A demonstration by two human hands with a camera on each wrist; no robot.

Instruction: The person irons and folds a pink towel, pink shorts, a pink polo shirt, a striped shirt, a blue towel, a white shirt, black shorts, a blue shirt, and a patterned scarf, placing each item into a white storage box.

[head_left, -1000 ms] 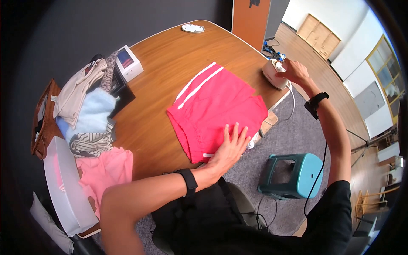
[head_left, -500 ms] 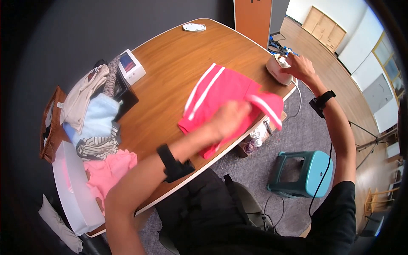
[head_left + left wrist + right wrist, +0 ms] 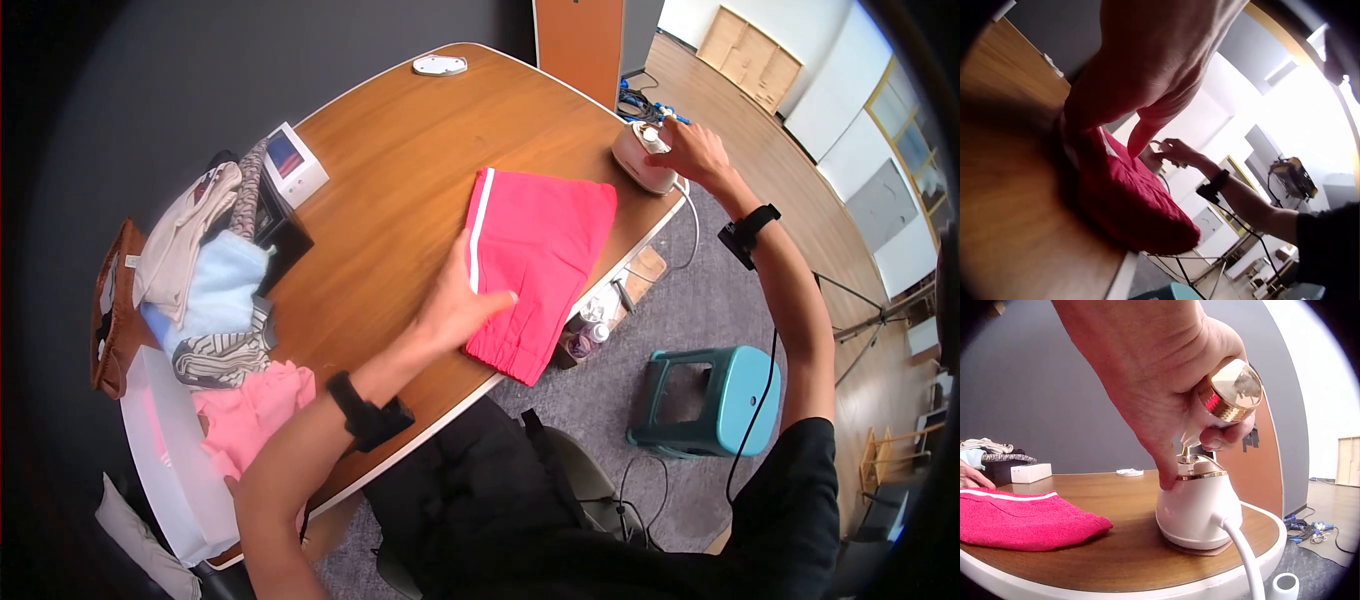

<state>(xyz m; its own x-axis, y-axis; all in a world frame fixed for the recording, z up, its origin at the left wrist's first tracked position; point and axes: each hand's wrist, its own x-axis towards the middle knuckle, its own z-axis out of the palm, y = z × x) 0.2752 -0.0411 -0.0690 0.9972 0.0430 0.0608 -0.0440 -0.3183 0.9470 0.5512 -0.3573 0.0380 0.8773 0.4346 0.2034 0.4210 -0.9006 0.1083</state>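
Folded red shorts lie near the table's front edge, a white stripe along their left side and the elastic waistband towards the person. My left hand rests at that striped edge, its thumb stretched over the cloth. The left wrist view shows the thumb apart from the fingers, whose tips are partly hidden at the fold. At the table's right corner, my right hand grips the gold-capped handle of a small white steam iron. The iron stands on a thin pad, its white cord running off the edge.
Piled clothes, a white box and a translucent bin stand at the left. A pink garment lies beside the bin. A white device is at the far edge. Bottles and a teal stool stand below the table.
The shorts lay spread wider; their right side lifted and folded over, so they are now narrower. My left hand moved from the front of the shorts to their left edge. My right hand stays at the iron.
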